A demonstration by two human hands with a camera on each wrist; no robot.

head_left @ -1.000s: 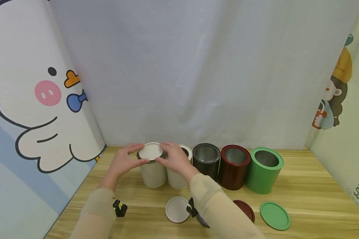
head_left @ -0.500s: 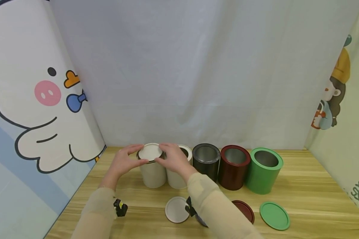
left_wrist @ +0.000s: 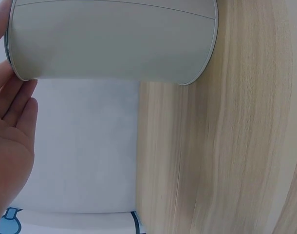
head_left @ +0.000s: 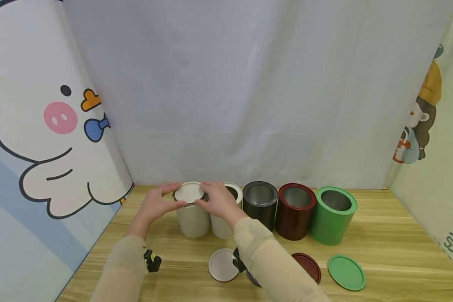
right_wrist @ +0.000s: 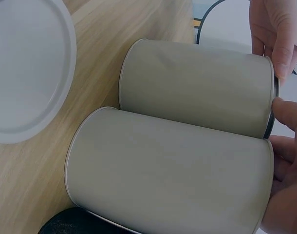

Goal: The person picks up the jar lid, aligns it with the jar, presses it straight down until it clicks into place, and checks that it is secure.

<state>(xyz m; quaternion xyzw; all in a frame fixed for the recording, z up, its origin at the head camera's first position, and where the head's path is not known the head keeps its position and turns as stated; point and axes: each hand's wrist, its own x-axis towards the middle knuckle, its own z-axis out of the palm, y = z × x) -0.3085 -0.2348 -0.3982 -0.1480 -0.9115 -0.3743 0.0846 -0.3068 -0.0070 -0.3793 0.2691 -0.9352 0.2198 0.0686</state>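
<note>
Holding: both hands meet over the top of the grey-white can (head_left: 193,218), leftmost in a row of five on the wooden table (head_left: 392,247).
Left hand (head_left: 155,204): thumb and fingers curled round the left edge of the lid (head_left: 190,192), pinching its rim.
Right hand (head_left: 219,200): fingers curled round the right edge of the same lid, reaching over the white can (head_left: 224,224) that touches it.
Lid position: on the can's mouth, a dark line of rim showing under its near edge; whether it is fully seated I cannot tell.
Feel, as a judgement: thin sheet metal, light, stiff, smooth-painted and likely slippery; the wall could dent if squeezed.
Where to grip: by the lid's rim from opposite sides, as now; the can's body low down to steady it.
Neighbours: black can (head_left: 260,202), dark red can (head_left: 295,211) and green can (head_left: 333,214) stand open.
Loose lids: white lid (head_left: 222,264), dark red lid (head_left: 309,265), green lid (head_left: 346,272) lie flat in front.
</note>
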